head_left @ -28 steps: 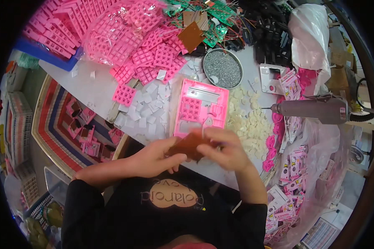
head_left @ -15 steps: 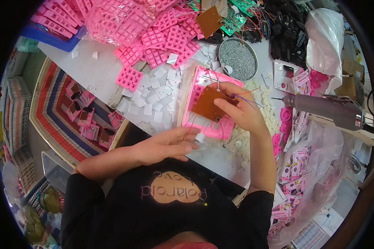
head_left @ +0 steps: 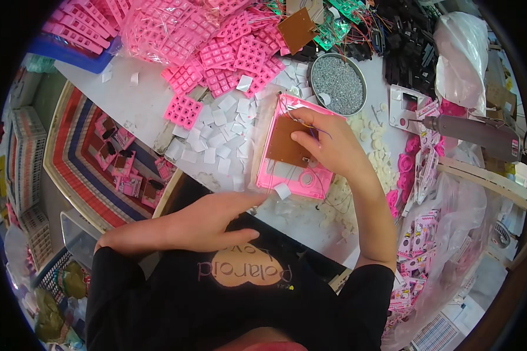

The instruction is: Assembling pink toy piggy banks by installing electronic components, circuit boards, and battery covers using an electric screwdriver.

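Observation:
A brown circuit board [head_left: 284, 144] lies over the left part of a pink plastic casing [head_left: 308, 182] on the table. My right hand [head_left: 322, 139] grips the board at its right side, thumb on top and the other fingers partly hidden. Thin wires [head_left: 293, 107] show at the casing's top end, and others trail near its lower edge. My left hand [head_left: 225, 218] is held in front of my body, left of and below the casing, with thumb and fingers apart and nothing in it. Beside the casing's lower corner rests a small white square piece [head_left: 282, 191].
A round tin of small metal screws [head_left: 336, 85] stands behind the casing. Pink keypads [head_left: 216, 54] and white squares [head_left: 209, 155] lie to the left, pale discs [head_left: 366, 175] to the right. An electric screwdriver [head_left: 474, 136] juts in from the right. A striped bin [head_left: 79, 175] holds casings.
The circuit board has come down flatter over the casing, still in my right hand. My left hand has drawn back from the casing's lower edge toward my body.

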`<state>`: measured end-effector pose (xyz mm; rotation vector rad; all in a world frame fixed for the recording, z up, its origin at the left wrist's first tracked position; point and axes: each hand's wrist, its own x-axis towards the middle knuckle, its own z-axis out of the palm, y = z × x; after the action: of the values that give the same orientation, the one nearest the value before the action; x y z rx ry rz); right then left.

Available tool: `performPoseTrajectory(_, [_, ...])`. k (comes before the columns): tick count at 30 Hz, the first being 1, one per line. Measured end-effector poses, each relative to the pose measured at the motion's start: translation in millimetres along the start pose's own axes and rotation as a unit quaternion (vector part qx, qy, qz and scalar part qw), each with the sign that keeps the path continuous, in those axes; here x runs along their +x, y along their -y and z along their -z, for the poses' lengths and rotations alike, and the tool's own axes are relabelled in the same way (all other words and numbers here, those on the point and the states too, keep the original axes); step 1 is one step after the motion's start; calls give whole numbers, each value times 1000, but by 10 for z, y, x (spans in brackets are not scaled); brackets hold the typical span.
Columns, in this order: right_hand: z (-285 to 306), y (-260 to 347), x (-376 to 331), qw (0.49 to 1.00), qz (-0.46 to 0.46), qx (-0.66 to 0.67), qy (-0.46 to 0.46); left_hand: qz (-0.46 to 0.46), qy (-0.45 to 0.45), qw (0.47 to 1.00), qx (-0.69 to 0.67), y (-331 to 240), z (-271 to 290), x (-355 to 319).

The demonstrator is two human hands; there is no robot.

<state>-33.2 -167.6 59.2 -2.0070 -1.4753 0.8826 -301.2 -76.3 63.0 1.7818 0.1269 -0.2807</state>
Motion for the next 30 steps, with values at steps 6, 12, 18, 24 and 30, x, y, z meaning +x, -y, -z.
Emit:
performPoseTrajectory(6, [38,241,-1,989,-44,-137,24,-45,-137,950,278,-78,155,264])
performPoseTrajectory(12, [-101,287,-173,919,40,-250,-301,-155,-125,843,500,101,132,599])
performPoseTrajectory(18, [-524,150,-602,947,130,-257,-142,-154,-104,871,454,45,214,668])
performPoseTrajectory(24, [-357,220,-617,961,104,-234,-105,-138,0,877,461,-143,429,827])
performPoseTrajectory(30, [645,341,-1198,776,282,-173,-537,-151,-28,955,253,-444,1278,1618])
